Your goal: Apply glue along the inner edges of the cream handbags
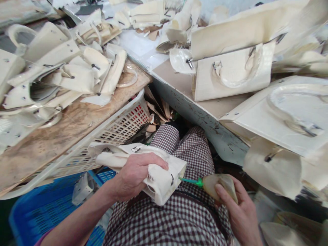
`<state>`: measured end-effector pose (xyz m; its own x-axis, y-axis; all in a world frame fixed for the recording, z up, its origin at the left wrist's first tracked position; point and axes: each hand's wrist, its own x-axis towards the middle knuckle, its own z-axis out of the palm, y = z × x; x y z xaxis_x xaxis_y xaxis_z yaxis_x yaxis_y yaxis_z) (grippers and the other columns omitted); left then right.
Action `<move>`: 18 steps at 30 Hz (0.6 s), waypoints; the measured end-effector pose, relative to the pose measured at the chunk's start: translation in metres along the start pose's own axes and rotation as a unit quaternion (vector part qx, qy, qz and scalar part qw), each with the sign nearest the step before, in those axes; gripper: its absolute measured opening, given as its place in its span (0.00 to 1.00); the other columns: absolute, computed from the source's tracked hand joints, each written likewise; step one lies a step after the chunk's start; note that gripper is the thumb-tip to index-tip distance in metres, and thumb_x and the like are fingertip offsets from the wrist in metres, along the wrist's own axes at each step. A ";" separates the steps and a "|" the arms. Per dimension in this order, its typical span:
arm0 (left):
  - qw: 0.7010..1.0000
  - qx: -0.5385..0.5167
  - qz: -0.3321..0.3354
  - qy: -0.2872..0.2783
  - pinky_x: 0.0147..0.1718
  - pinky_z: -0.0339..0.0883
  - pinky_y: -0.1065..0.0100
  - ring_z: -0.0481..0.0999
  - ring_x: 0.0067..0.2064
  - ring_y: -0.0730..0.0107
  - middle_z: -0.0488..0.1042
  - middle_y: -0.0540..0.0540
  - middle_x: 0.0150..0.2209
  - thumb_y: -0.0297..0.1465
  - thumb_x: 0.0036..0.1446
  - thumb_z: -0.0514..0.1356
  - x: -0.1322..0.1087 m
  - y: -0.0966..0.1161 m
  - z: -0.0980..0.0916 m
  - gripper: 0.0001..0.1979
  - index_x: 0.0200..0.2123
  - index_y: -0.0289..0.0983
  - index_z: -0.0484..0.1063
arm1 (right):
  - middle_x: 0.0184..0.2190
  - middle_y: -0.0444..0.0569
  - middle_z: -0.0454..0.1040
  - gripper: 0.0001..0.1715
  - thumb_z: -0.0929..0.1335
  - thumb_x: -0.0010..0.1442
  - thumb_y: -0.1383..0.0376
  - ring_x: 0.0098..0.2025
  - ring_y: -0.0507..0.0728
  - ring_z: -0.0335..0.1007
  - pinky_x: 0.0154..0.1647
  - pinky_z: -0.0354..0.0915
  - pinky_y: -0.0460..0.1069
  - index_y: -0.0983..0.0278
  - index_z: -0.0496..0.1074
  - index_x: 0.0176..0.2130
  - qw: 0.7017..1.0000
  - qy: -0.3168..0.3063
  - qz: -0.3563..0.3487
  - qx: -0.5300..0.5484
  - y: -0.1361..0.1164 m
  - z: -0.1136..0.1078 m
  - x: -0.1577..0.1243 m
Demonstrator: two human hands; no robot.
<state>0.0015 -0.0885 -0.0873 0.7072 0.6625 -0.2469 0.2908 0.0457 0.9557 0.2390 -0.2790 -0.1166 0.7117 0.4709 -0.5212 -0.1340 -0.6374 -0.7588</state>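
My left hand (139, 174) is closed around a cream handbag piece (166, 182), folded and held above my lap. A small dark metal fitting and loose threads show on it. In my right hand (239, 205) is a yellowish, translucent squeeze bottle (217, 187), gripped between thumb and fingers. Its long green nozzle (191, 181) points left, with the tip at the right edge of the bag piece; whether it touches is hard to tell. A checked apron (164, 222) covers my lap beneath both hands.
Several cream bag parts (71, 80) lie heaped on the brown board at left. A handbag (233, 73) and more pieces cover the right table. A white plastic basket (123, 123) and a blue crate (41, 205) stand at my left. The right table's edge (189, 106) runs near my knees.
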 end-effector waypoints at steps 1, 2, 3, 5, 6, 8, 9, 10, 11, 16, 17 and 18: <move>1.000 0.002 0.001 0.000 0.41 0.73 0.67 0.81 0.42 0.60 0.84 0.42 0.39 0.31 0.61 0.62 0.000 0.001 0.000 0.08 0.37 0.36 0.83 | 0.39 0.50 0.79 0.38 0.75 0.48 0.43 0.35 0.61 0.74 0.28 0.71 0.48 0.64 0.73 0.49 1.000 -0.006 0.005 0.009 -0.001 0.000 0.000; 1.000 0.004 0.002 0.002 0.41 0.73 0.67 0.81 0.42 0.60 0.84 0.42 0.39 0.31 0.61 0.62 0.000 0.003 0.000 0.08 0.37 0.36 0.83 | 0.38 0.50 0.79 0.37 0.75 0.48 0.43 0.33 0.59 0.73 0.27 0.70 0.48 0.64 0.73 0.49 1.000 -0.010 0.009 0.017 -0.002 -0.001 0.000; 1.000 0.008 0.003 0.002 0.41 0.73 0.66 0.81 0.42 0.59 0.84 0.42 0.39 0.31 0.61 0.62 0.001 0.005 0.000 0.08 0.37 0.36 0.83 | 0.38 0.50 0.79 0.37 0.75 0.49 0.43 0.31 0.58 0.72 0.26 0.70 0.48 0.64 0.73 0.49 1.000 -0.012 0.012 0.023 -0.003 -0.001 0.000; 1.000 0.015 0.009 0.004 0.41 0.73 0.66 0.81 0.41 0.59 0.84 0.42 0.38 0.31 0.60 0.62 0.001 0.007 0.000 0.08 0.36 0.36 0.82 | 0.36 0.49 0.78 0.36 0.75 0.49 0.43 0.27 0.56 0.69 0.24 0.69 0.48 0.64 0.73 0.48 0.999 -0.008 0.018 0.027 -0.004 -0.002 -0.001; 1.000 0.017 0.014 0.005 0.41 0.73 0.66 0.81 0.41 0.59 0.84 0.42 0.38 0.31 0.60 0.62 0.001 0.007 0.000 0.08 0.36 0.36 0.82 | 0.35 0.48 0.78 0.36 0.75 0.49 0.44 0.26 0.55 0.68 0.24 0.68 0.48 0.64 0.73 0.48 0.999 -0.003 0.020 0.028 -0.005 -0.002 -0.001; 1.000 0.018 0.016 0.005 0.41 0.73 0.66 0.81 0.41 0.59 0.84 0.41 0.38 0.31 0.60 0.63 0.001 0.006 0.000 0.08 0.36 0.36 0.82 | 0.35 0.48 0.77 0.36 0.76 0.49 0.44 0.27 0.56 0.68 0.24 0.68 0.47 0.65 0.73 0.47 0.999 0.008 0.026 0.030 -0.005 -0.002 -0.001; 1.000 0.018 0.017 0.002 0.41 0.73 0.66 0.81 0.41 0.59 0.84 0.41 0.39 0.32 0.60 0.62 0.001 0.005 0.000 0.08 0.36 0.36 0.82 | 0.35 0.48 0.77 0.36 0.76 0.49 0.44 0.28 0.56 0.69 0.24 0.68 0.47 0.65 0.73 0.47 0.999 0.009 0.029 0.033 -0.005 -0.002 -0.001; 1.000 0.017 0.016 0.000 0.41 0.73 0.66 0.81 0.41 0.59 0.84 0.41 0.39 0.32 0.61 0.62 0.001 0.004 0.000 0.09 0.37 0.36 0.82 | 0.35 0.49 0.77 0.36 0.76 0.49 0.44 0.28 0.56 0.69 0.24 0.68 0.47 0.65 0.73 0.47 0.999 0.006 0.031 0.037 -0.005 -0.002 -0.001; 1.000 0.016 0.016 -0.003 0.41 0.73 0.66 0.81 0.41 0.59 0.84 0.41 0.39 0.32 0.61 0.62 0.001 0.002 0.001 0.09 0.37 0.36 0.82 | 0.35 0.48 0.77 0.35 0.76 0.49 0.44 0.28 0.55 0.69 0.24 0.68 0.47 0.65 0.73 0.47 0.999 -0.002 0.034 0.043 -0.005 -0.002 -0.001; 0.999 0.012 0.040 -0.019 0.42 0.73 0.64 0.80 0.43 0.58 0.84 0.40 0.40 0.32 0.61 0.63 0.001 -0.004 0.001 0.08 0.38 0.35 0.82 | 0.31 0.45 0.76 0.31 0.77 0.51 0.48 0.22 0.52 0.63 0.23 0.64 0.47 0.65 0.73 0.46 0.989 -0.063 0.059 0.118 -0.002 0.000 -0.005; 0.999 0.009 0.038 -0.020 0.42 0.73 0.64 0.80 0.43 0.57 0.84 0.40 0.40 0.32 0.61 0.63 0.001 -0.005 0.001 0.08 0.37 0.35 0.82 | 0.30 0.45 0.75 0.30 0.77 0.51 0.49 0.22 0.52 0.62 0.22 0.63 0.48 0.65 0.74 0.46 0.986 -0.071 0.065 0.136 -0.003 0.000 -0.007; 0.999 0.006 0.030 -0.016 0.42 0.73 0.64 0.80 0.43 0.58 0.84 0.40 0.39 0.32 0.61 0.63 0.001 -0.005 0.001 0.08 0.37 0.35 0.82 | 0.29 0.45 0.75 0.29 0.77 0.51 0.50 0.21 0.51 0.62 0.22 0.62 0.48 0.65 0.74 0.45 0.983 -0.079 0.070 0.153 -0.003 0.001 -0.009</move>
<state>0.0015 -0.0889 -0.0924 0.7438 0.6396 -0.1938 0.2541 -0.0024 0.9672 0.2323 -0.2808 -0.1096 0.5587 0.4955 -0.6650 -0.4417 -0.5009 -0.7443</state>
